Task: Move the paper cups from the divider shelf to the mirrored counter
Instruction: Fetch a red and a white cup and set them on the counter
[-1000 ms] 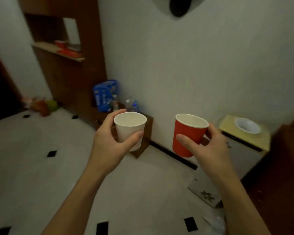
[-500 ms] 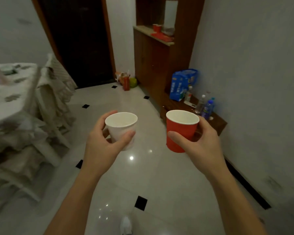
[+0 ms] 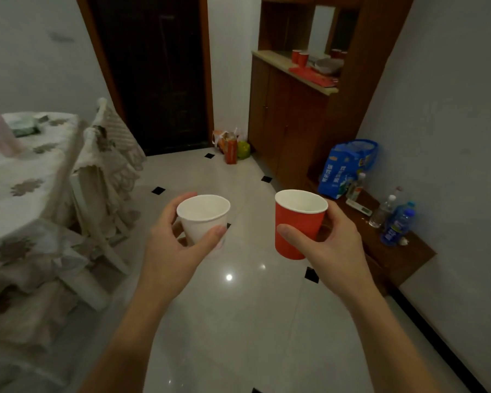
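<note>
My left hand [image 3: 172, 251] grips a white paper cup [image 3: 203, 215], held upright over the floor. My right hand [image 3: 328, 245] grips a red paper cup [image 3: 296, 222], also upright, beside the white one. Both cups look empty. Far ahead on the right stands the wooden cabinet with the mirrored counter [image 3: 270, 56]; two red cups [image 3: 300, 57] stand on it next to a bowl [image 3: 328, 65] and a red flat item [image 3: 313, 75]. The mirror [image 3: 319, 28] rises behind them.
A table with a flowered cloth [image 3: 20, 171] and covered chairs [image 3: 105, 154] fill the left side. A low wooden bench [image 3: 391, 251] along the right wall carries a blue bag [image 3: 347, 168] and water bottles [image 3: 397, 222]. Bags [image 3: 231, 144] sit by the dark doorway [image 3: 156, 72]. Glossy tiled floor [image 3: 233, 321] runs ahead.
The view has swung left and moved forward along the room; the mirrored counter now sits closer and more to the right. Both hands keep the cups upright in front of me.
</note>
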The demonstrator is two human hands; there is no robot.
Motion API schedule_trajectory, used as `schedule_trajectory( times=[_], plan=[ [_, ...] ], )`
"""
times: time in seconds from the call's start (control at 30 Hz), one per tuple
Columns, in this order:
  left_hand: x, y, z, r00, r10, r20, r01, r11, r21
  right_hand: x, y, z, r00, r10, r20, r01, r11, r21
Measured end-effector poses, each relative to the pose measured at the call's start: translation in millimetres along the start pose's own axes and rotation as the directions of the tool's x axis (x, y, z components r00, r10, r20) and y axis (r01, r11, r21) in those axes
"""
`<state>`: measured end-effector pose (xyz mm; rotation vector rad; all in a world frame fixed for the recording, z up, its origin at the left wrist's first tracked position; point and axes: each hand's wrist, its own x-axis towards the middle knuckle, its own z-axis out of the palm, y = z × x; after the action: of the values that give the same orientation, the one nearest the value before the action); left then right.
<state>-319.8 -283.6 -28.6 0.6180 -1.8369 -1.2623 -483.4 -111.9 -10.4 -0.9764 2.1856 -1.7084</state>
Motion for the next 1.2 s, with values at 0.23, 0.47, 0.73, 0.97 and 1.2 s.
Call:
schedule_trajectory(
  times=[0.23, 0.47, 0.73, 0.97, 1.2],
  plan=[
    [97, -43, 10, 0.999, -0.029, 0.018, 0.03, 0.999, -0.014, 102, 17, 43, 0.999, 0.029, 0.02, -0.029, 1.0, 0.0],
    [207, -93, 45, 0.999, -0.045, 0.007, 0.044, 0.999, 0.02, 223, 56, 64, 0.999, 0.014, 0.032, -0.015, 1.0, 0.009],
    [371, -134, 109, 1.0, -0.01, -0.007, 0.011, 0.993, 0.121, 407, 97, 69, 0.998, 0.01, 0.059, -0.012, 0.999, 0.036],
    [477, -167, 141, 0.999, -0.03, -0.041, 0.035, 0.992, 0.121, 534, 121, 86, 0.992, 0.028, 0.12, -0.034, 0.999, 0.043],
    [577, -216, 149, 0.997, -0.043, -0.07, 0.052, 0.99, 0.132, 641, 147, 137, 0.986, 0.046, 0.158, -0.05, 0.998, 0.025]
  ],
)
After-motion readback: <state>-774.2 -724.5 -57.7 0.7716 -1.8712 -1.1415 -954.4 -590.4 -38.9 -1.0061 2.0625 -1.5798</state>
